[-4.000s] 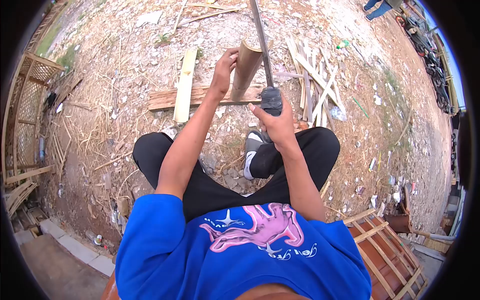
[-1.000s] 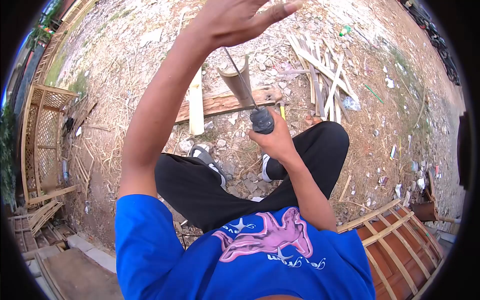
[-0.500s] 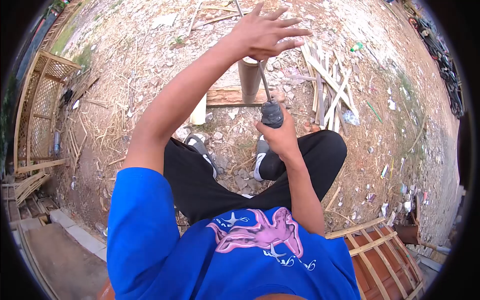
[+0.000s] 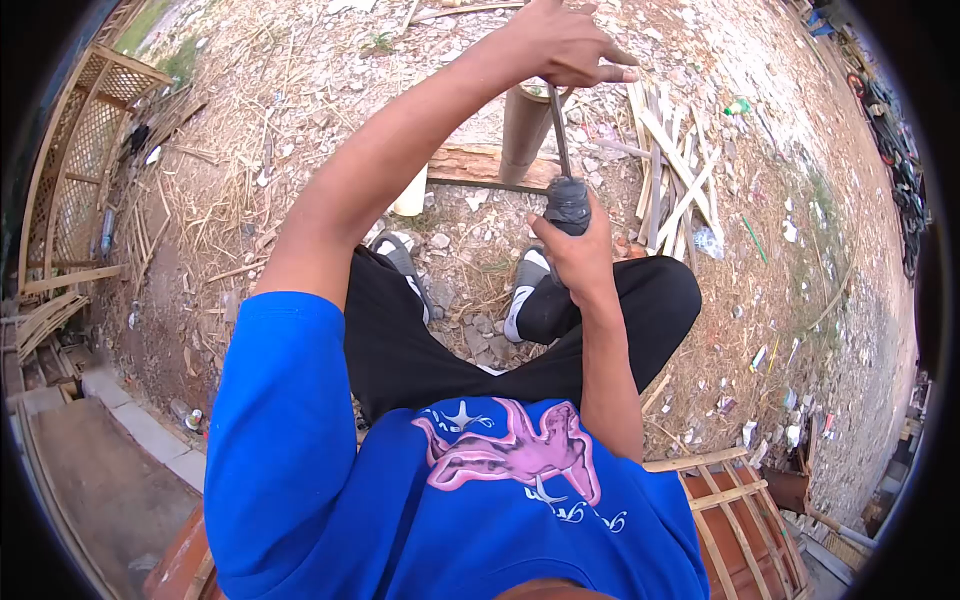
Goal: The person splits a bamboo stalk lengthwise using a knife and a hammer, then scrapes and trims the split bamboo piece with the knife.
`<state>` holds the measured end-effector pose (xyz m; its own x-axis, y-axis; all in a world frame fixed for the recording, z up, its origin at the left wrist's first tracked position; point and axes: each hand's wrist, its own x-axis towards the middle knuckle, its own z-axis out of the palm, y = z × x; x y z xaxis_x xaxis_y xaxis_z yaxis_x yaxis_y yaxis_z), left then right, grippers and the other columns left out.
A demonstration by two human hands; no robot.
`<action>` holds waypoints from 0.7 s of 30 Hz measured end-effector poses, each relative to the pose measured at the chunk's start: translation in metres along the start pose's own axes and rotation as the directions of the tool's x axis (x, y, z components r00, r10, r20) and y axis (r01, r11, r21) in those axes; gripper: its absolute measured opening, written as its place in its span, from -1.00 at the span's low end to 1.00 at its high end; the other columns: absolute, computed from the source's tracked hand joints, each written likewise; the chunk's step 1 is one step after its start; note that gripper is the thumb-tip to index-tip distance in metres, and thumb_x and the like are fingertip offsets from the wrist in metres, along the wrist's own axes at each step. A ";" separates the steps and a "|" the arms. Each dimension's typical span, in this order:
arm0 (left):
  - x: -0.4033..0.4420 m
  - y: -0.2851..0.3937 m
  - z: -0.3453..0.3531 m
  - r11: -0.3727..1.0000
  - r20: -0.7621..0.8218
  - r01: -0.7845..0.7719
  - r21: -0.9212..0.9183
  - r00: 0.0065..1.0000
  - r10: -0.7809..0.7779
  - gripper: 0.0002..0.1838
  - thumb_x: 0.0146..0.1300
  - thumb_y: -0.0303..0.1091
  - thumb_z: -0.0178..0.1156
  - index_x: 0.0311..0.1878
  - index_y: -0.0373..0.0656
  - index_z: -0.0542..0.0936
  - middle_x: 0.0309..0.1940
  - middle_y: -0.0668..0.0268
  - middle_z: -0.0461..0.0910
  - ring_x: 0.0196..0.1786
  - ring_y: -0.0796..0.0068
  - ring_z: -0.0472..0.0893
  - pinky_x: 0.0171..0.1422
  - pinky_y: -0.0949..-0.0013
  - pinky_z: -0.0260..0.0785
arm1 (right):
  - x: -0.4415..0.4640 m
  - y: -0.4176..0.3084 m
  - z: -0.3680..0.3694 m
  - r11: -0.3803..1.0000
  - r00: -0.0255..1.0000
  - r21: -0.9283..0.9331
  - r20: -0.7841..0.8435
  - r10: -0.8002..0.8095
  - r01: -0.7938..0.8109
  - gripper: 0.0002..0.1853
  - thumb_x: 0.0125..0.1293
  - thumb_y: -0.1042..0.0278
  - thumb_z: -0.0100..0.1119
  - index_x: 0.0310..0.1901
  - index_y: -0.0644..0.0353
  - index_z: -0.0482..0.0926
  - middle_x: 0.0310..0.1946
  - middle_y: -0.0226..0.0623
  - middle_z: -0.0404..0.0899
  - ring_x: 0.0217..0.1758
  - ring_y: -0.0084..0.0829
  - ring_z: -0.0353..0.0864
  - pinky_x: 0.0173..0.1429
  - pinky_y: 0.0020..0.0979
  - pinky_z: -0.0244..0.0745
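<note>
My right hand [image 4: 583, 245] is wrapped round the black, tape-bound handle [image 4: 568, 205] of a long, thin metal blade [image 4: 559, 130] that points away from me. My left hand [image 4: 570, 45] reaches across the blade's far part at the top edge, fingers apart and partly bent. Its palm side is hidden, so I cannot tell whether it touches the metal. Just left of the blade, a brownish bamboo-like tube [image 4: 525, 135] stands upright, its top partly under my left hand. It stands by a rough split piece of wood [image 4: 470, 165] lying across the ground.
Thin wooden strips [image 4: 665, 160] lie heaped right of the tube. Stones and wood scraps cover the ground around my sandals [image 4: 527, 285]. A woven lattice frame [image 4: 75, 170] stands at far left, a slatted wooden piece [image 4: 735, 515] behind me at right. Motorcycles [image 4: 890, 140] line the far right.
The view has shifted, so the tube, blade and both hands sit further right and higher. My left hand's fingers are less widely spread. My right hand keeps its hold on the handle.
</note>
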<state>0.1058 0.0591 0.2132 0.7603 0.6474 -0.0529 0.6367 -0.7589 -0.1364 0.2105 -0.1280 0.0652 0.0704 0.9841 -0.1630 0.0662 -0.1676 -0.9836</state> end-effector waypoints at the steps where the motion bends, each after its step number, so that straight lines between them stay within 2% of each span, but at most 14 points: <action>1: 0.015 -0.020 0.041 0.951 -0.420 -0.078 -0.300 0.906 -0.058 -0.38 0.47 0.27 -0.22 0.49 0.29 0.31 0.50 0.28 0.30 0.60 0.01 0.09 0.64 -0.33 -0.41 | 0.000 -0.005 -0.001 1.000 1.000 -0.016 0.006 0.012 -0.012 -0.67 0.08 0.41 0.44 -0.13 0.23 0.55 -0.41 -0.44 0.57 -0.39 -0.60 0.48 -0.25 -0.44 0.41; 3: 0.018 -0.019 0.036 0.983 -0.344 -0.052 -0.174 0.939 -0.012 -0.39 0.48 0.25 -0.21 0.49 0.30 0.32 0.50 0.28 0.30 0.60 -0.01 0.08 0.64 -0.33 -0.41 | 0.002 -0.012 -0.001 0.998 0.999 -0.035 0.000 0.048 -0.048 -0.67 0.08 0.42 0.44 -0.12 0.23 0.56 -0.40 -0.44 0.58 -0.40 -0.60 0.48 -0.25 -0.44 0.41; 6: 0.034 -0.022 0.045 0.971 -0.477 -0.182 -0.157 0.875 0.086 -0.42 0.49 0.22 -0.20 0.48 0.28 0.34 0.50 0.24 0.30 0.60 -0.04 0.08 0.62 -0.36 -0.39 | 0.005 0.001 -0.002 0.999 0.999 -0.013 -0.019 -0.034 0.033 -0.66 0.08 0.42 0.44 -0.12 0.26 0.56 -0.41 -0.42 0.59 -0.41 -0.59 0.50 -0.27 -0.44 0.42; 9: 0.015 0.000 -0.006 0.979 -0.649 -0.195 -0.061 0.753 0.110 -0.44 0.51 0.18 -0.19 0.46 0.27 0.36 0.51 0.18 0.27 0.60 -0.05 0.07 0.62 -0.37 -0.37 | 0.004 -0.001 -0.004 1.000 1.000 -0.008 -0.016 -0.026 0.026 -0.67 0.07 0.42 0.42 -0.13 0.26 0.55 -0.41 -0.41 0.59 -0.40 -0.59 0.51 -0.26 -0.45 0.42; 10: 0.009 0.007 -0.028 0.976 -0.747 -0.220 0.005 0.647 0.150 -0.46 0.52 0.16 -0.20 0.44 0.23 0.38 0.52 0.15 0.24 0.61 -0.04 0.05 0.61 -0.39 -0.36 | 0.005 -0.001 -0.005 1.000 1.000 -0.019 -0.017 -0.019 0.019 -0.67 0.07 0.42 0.42 -0.13 0.26 0.55 -0.40 -0.41 0.59 -0.40 -0.59 0.51 -0.25 -0.45 0.42; 11: 0.006 0.012 -0.048 0.967 -0.785 -0.253 0.042 0.590 0.188 -0.46 0.53 0.13 -0.21 0.45 0.19 0.38 0.53 0.17 0.22 0.61 -0.05 0.04 0.61 -0.39 -0.35 | 0.002 0.002 -0.006 0.999 1.000 -0.034 -0.013 0.004 -0.005 -0.67 0.06 0.42 0.42 -0.13 0.26 0.55 -0.40 -0.42 0.59 -0.39 -0.59 0.51 -0.25 -0.45 0.42; 12: 0.008 0.013 -0.035 0.966 -0.784 -0.259 -0.015 0.603 0.149 -0.46 0.54 0.13 -0.23 0.46 0.20 0.36 0.54 0.17 0.20 0.62 -0.05 0.03 0.61 -0.39 -0.35 | 0.003 0.006 -0.004 0.998 0.998 -0.024 -0.004 -0.057 0.057 -0.70 0.15 0.51 0.42 -0.15 0.18 0.47 -0.57 -0.52 0.44 -0.69 -0.68 0.34 -0.63 -0.54 0.20; 14: 0.010 0.020 -0.004 0.957 -0.775 -0.270 -0.110 0.626 0.087 -0.45 0.55 0.12 -0.27 0.50 0.23 0.32 0.56 0.18 0.17 0.62 -0.05 0.02 0.60 -0.41 -0.35 | -0.003 0.013 -0.004 0.995 0.996 -0.051 -0.020 -0.081 0.080 -0.70 0.15 0.52 0.41 -0.15 0.18 0.47 -0.57 -0.52 0.44 -0.69 -0.68 0.34 -0.63 -0.54 0.19; 15: 0.008 0.011 0.034 0.989 -0.423 -0.136 -0.060 0.901 0.098 -0.46 0.55 0.13 -0.27 0.51 0.31 0.30 0.56 0.22 0.16 0.62 -0.06 0.02 0.59 -0.43 -0.35 | 0.004 0.009 -0.004 0.990 0.991 -0.061 -0.032 -0.131 0.129 -0.70 0.15 0.52 0.41 -0.15 0.18 0.48 -0.57 -0.52 0.44 -0.69 -0.68 0.33 -0.63 -0.55 0.19; 16: 0.017 0.006 0.038 0.985 -0.440 -0.081 -0.156 0.898 0.004 -0.46 0.54 0.13 -0.25 0.50 0.34 0.30 0.57 0.24 0.16 0.62 -0.06 0.02 0.59 -0.44 -0.36 | 0.001 -0.012 -0.003 0.999 1.000 0.050 0.016 -0.010 0.009 -0.71 0.16 0.52 0.40 -0.16 0.18 0.48 -0.57 -0.52 0.43 -0.68 -0.69 0.33 -0.62 -0.55 0.18; 17: 0.026 0.002 0.034 0.969 -0.443 -0.048 -0.244 0.894 -0.068 -0.47 0.53 0.13 -0.23 0.50 0.36 0.30 0.57 0.26 0.17 0.62 -0.06 0.03 0.59 -0.45 -0.37 | 0.011 -0.014 0.001 0.998 0.999 0.059 -0.018 -0.034 0.035 -0.71 0.16 0.53 0.40 -0.16 0.18 0.48 -0.57 -0.52 0.43 -0.68 -0.69 0.32 -0.62 -0.54 0.18; 20: 0.032 0.002 0.027 0.945 -0.383 -0.178 -0.276 0.922 0.062 -0.46 0.52 0.14 -0.21 0.50 0.36 0.29 0.57 0.29 0.17 0.63 -0.04 0.00 0.59 -0.45 -0.40 | 0.014 -0.009 -0.003 0.999 0.999 0.042 -0.038 -0.010 0.012 -0.71 0.15 0.55 0.40 -0.17 0.18 0.47 -0.57 -0.52 0.43 -0.68 -0.69 0.32 -0.63 -0.53 0.18; 21: 0.036 0.001 0.020 0.953 -0.473 -0.202 -0.226 0.878 0.074 -0.47 0.52 0.14 -0.20 0.50 0.36 0.30 0.56 0.29 0.17 0.63 -0.04 -0.01 0.59 -0.45 -0.41 | 0.015 -0.011 -0.005 0.999 0.999 0.049 -0.036 -0.007 0.009 -0.70 0.13 0.53 0.41 -0.14 0.20 0.50 -0.51 -0.49 0.48 -0.62 -0.67 0.37 -0.56 -0.51 0.24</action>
<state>0.1311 0.0836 0.1912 0.7754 0.4789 0.4115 0.4820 -0.8700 0.1042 0.2161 -0.1120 0.0735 0.1054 0.9825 -0.1535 0.0179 -0.1562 -0.9876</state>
